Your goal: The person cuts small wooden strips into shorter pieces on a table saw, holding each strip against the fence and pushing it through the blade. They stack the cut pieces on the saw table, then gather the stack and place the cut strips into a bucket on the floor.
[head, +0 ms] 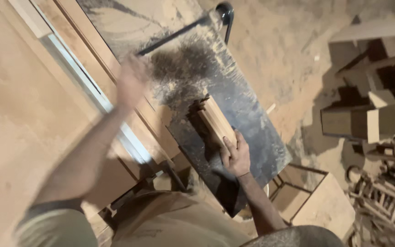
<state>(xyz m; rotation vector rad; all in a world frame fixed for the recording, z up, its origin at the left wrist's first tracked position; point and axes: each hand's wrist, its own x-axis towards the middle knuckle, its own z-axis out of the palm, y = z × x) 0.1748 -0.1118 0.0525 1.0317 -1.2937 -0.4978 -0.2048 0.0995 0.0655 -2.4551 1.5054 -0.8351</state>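
My right hand (235,155) presses on the near end of a stack of light wooden strips (216,121) lying on a dark, sawdust-covered machine table (248,110). My left hand (132,81) is blurred, raised over the left edge of that table near a thin black rod (174,34); whether it holds the rod's end cannot be made out. A wooden fence rail (115,73) runs along the table's left side.
A large wood panel (19,114) fills the left. Wooden offcut blocks (366,121) and scrap pieces (380,201) are piled at the right on a sawdust floor (289,55). A box-like wooden frame (316,201) stands below the table's near right corner.
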